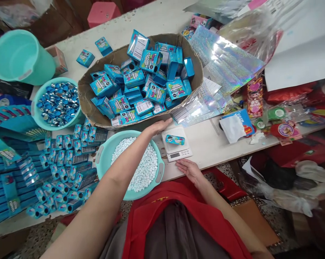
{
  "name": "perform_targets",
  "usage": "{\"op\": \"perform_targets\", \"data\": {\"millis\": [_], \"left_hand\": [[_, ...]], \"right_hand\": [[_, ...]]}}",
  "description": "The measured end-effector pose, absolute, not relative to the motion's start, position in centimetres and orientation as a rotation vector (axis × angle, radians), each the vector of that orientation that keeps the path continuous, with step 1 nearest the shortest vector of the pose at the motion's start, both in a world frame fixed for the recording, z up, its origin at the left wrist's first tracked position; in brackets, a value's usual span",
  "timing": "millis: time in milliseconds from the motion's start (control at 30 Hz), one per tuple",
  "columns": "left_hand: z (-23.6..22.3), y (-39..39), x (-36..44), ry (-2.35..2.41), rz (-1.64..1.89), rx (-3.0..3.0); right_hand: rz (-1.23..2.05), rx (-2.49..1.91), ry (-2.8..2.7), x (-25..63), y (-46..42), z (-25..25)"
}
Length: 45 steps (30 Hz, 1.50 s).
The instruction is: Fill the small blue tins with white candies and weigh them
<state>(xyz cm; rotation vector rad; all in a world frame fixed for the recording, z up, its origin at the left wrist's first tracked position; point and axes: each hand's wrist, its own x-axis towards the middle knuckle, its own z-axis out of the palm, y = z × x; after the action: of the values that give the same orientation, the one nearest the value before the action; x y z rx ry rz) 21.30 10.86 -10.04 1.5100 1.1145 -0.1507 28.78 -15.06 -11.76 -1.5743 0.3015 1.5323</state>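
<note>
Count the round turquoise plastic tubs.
3: one tub at the upper left; a second tub just below, holding blue-and-silver caps; a third tub left of the white digital scale, holding white pellets. Others may be hidden.

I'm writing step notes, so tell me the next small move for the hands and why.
Probably ease the right hand back from the white scale: a small blue box already lies on it, and that hand is right at its near edge, where contact could disturb a reading. Whether it touches is hard to tell.
</note>
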Motion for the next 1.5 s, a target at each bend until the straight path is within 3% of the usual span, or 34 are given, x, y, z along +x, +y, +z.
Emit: {"op": "perform_targets", "data": {"millis": [100,200,300,400,467,600,833,1067,1133,1500], "left_hand": [[-8.0,10.0,20.7,1.059,-0.106,1.556],[-5.3,8.2,16.7,1.039,0.241,1.727],[-4.2,5.2,10.5,1.305,0.411,1.787],[-5.7,2.0,5.9,1.519,0.147,1.815],[-7.1,0.3,4.7,1.468,-0.056,1.815],[-8.3,-1.2,4.6,1.393,-0.206,1.821],[-7.4,-2.0,2.1,1.425,-0.178,1.79],[-1.5,-1.9,0.8,1.396,0.728,1.68],[0.1,-1.7,1.0,1.336,0.821,1.765],[0.5,-1.3,-3.5,1.271,0.5,2.047]], "right_hand": [[1.524,-1.661,0.245,29.8,-15.7,-11.3],[1.528,-1.757,0.144,30.2,-16.4,-10.2],[1.31,-1.862,-0.124,30.4,-16.2,-8.6],[0.84,-1.974,-0.545,30.5,-14.1,-7.3],[0.695,-2.003,-0.743,30.8,-12.0,-6.9],[0.72,-2.016,-0.916,31.5,-8.5,-7.4],[0.655,-2.053,-0.821,31.0,-7.3,-6.2],[0.811,-1.777,-1.283,24.2,-5.7,-1.5],[0.911,-1.738,-1.346,22.3,-5.0,-1.6],[1.124,-1.468,-1.615,15.8,-2.4,-2.2]]}}
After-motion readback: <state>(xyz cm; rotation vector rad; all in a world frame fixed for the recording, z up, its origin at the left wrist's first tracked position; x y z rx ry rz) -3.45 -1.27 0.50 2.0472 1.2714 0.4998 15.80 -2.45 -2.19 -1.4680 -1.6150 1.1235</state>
